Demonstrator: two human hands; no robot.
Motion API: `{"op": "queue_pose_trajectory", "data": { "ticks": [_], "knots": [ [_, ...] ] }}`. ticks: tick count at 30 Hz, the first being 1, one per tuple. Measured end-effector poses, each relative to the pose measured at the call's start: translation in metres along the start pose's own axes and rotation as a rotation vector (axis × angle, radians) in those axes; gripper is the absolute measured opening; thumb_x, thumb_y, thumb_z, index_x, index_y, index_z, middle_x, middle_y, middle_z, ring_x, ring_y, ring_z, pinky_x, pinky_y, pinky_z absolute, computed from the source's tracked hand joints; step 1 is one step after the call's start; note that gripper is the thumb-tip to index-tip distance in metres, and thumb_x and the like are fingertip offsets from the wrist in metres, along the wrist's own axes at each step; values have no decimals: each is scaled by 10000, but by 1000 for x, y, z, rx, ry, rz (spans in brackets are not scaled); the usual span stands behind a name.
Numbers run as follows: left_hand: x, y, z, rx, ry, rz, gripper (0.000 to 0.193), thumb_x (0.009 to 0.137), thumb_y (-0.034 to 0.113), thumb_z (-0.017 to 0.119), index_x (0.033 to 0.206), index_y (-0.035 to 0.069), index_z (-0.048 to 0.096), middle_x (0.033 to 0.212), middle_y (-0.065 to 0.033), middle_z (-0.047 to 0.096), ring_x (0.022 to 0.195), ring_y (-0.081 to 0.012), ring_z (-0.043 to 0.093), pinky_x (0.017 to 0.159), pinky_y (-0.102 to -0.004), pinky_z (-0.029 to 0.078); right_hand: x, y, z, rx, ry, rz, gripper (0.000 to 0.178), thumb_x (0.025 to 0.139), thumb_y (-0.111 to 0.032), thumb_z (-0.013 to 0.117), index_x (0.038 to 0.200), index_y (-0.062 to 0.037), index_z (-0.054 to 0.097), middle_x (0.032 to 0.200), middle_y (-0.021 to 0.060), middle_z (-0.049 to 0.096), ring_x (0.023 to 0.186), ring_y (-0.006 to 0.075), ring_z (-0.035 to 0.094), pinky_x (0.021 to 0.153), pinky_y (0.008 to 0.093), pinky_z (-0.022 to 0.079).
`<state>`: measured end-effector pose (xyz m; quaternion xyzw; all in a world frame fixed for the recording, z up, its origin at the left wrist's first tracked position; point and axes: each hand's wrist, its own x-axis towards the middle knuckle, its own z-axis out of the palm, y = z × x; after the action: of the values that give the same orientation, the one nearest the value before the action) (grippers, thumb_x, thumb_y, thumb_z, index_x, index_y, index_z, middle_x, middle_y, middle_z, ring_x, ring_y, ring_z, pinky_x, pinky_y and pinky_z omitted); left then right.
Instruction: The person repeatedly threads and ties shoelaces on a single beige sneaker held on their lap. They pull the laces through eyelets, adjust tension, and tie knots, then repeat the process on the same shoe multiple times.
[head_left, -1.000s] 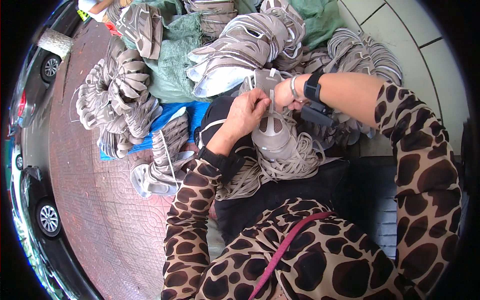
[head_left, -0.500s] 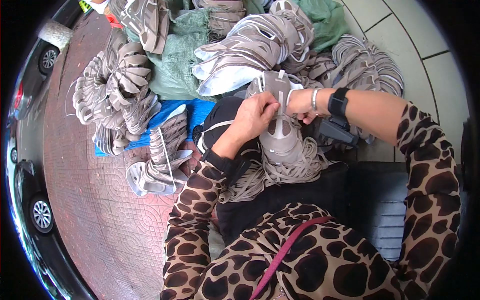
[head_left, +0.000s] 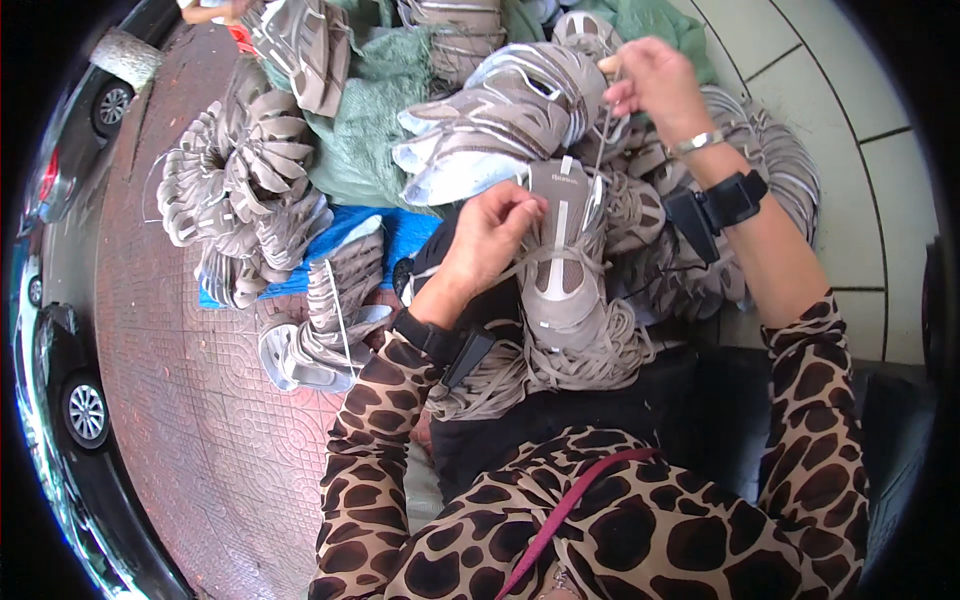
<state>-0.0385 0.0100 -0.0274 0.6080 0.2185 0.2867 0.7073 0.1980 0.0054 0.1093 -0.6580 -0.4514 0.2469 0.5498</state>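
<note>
A grey-beige shoe upper [head_left: 565, 295] lies over my lap, toe toward me, its tongue [head_left: 563, 185] pointing away. My right hand [head_left: 655, 88] is raised beyond it to the right, pinching a beige shoelace [head_left: 602, 140] that runs taut down to the upper's right eyelet edge. Another stretch of lace crosses loosely over the front of the tongue. My left hand [head_left: 492, 238] is closed at the left edge of the tongue, thumb and finger pressed together; what they pinch is hidden. Below the toe hangs a thick bunch of loose laces [head_left: 610, 350].
Stacked shoe uppers [head_left: 520, 110] are heaped just ahead, by green woven sacks [head_left: 375, 115]. More bundles [head_left: 235, 170] stand at left on a blue sheet [head_left: 395, 245]. A tied stack [head_left: 330, 320] rests on the red paving. Parked cars [head_left: 90, 440] line the far left. Another person's hand [head_left: 225, 12] shows at the top.
My right hand has moved up and away from the shoe upper, drawing the lace out. My left hand has shifted slightly left and down, staying beside the tongue.
</note>
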Motion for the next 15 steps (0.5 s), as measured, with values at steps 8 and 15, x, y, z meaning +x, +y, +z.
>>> {"op": "queue_pose_trajectory", "data": {
  "ticks": [8,15],
  "knots": [
    [49,100,-42,523,201,518,86,883,99,717,939,37,696,1042,-57,647,970,-136,585,866,-272,457,-20,0,54,478,-427,253,177,991,-111,547,1050,36,624,805,63,633,596,103,582,535,237,515],
    [46,111,-21,100,118,179,80,924,93,686,985,44,703,976,0,653,859,-69,590,721,-199,470,-46,8,46,715,-668,407,206,1008,-136,538,1135,8,613,875,72,668,649,95,627,518,214,496]
  ]
}}
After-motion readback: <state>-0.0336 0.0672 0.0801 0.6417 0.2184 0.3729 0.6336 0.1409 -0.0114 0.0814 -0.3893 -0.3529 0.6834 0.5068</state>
